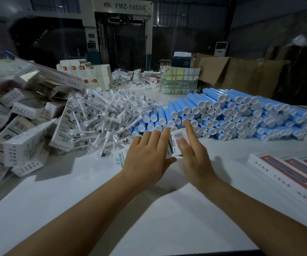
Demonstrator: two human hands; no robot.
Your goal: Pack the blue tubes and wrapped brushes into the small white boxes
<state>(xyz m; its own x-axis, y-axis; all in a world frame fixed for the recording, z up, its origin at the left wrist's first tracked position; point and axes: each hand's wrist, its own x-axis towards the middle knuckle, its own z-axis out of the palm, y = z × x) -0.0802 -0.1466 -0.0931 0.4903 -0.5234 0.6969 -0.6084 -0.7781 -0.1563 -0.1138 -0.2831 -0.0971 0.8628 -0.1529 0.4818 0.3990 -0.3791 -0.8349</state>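
Small white box (176, 143) with a barcode sits between my two hands, just in front of the stack of blue tubes (241, 111) on the white counter (112, 209). My left hand (147, 154) lies flat against its left side, fingers straight and spread — the right hand (193, 150) presses the other side, fingers straight too. Left of the tubes lies the heap of wrapped brushes (102, 115); further left, a pile of white boxes (23, 122).
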